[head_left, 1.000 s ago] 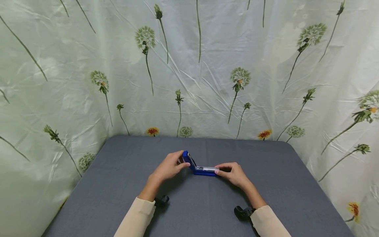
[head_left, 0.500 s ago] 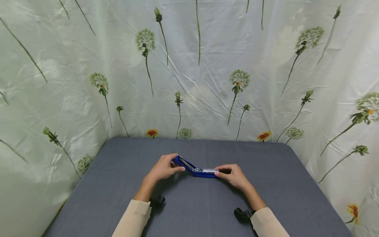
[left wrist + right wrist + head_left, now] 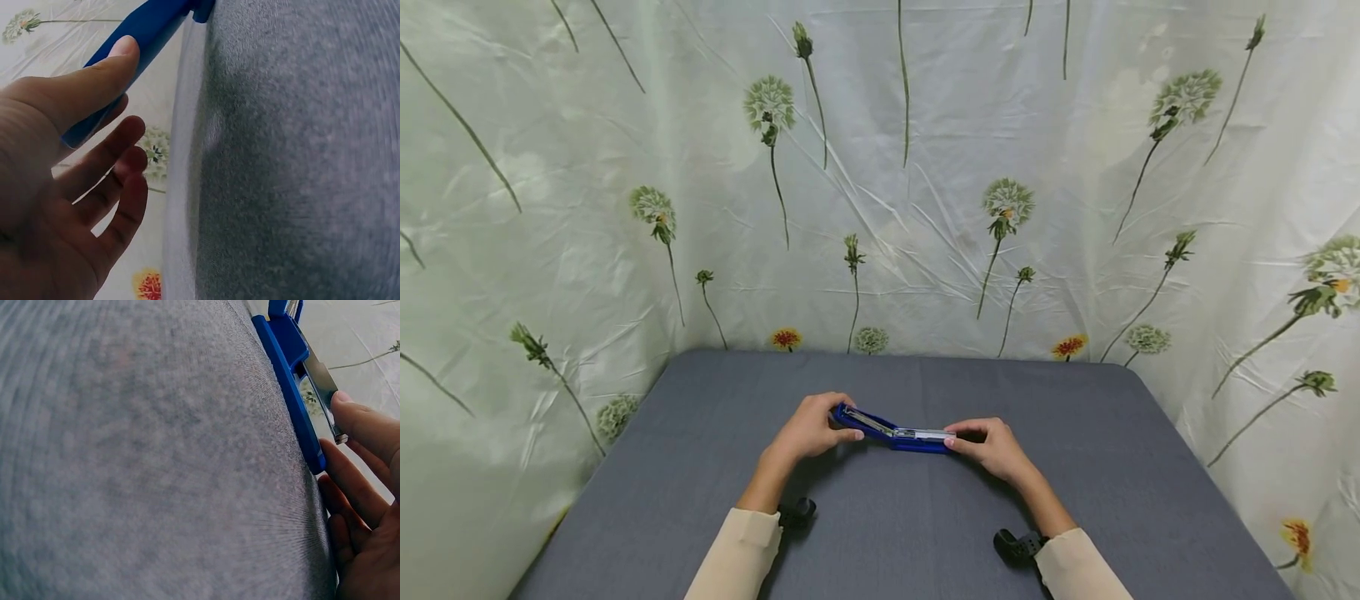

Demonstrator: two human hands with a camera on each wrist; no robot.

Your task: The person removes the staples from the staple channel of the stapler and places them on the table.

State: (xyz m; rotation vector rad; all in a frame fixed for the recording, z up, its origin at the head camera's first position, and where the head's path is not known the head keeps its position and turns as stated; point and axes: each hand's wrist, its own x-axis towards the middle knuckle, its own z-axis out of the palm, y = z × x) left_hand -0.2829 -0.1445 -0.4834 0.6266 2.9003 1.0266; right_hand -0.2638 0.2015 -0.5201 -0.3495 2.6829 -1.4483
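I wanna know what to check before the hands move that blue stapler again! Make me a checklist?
1. Stapler opened up: ok, its top arm is swung away to the left.
2. Left hand has a grip: ok, it pinches the far end of the top arm.
3. Right hand has a grip: ok, it pinches the free end of the metal rail.
4. Base on the table: ok, it looks to be lying on it.
5. Staples inside: cannot tell, too small to see.
6. Fingers clear for closing: not ok, if that's next; the right hand's are at the rail's end.
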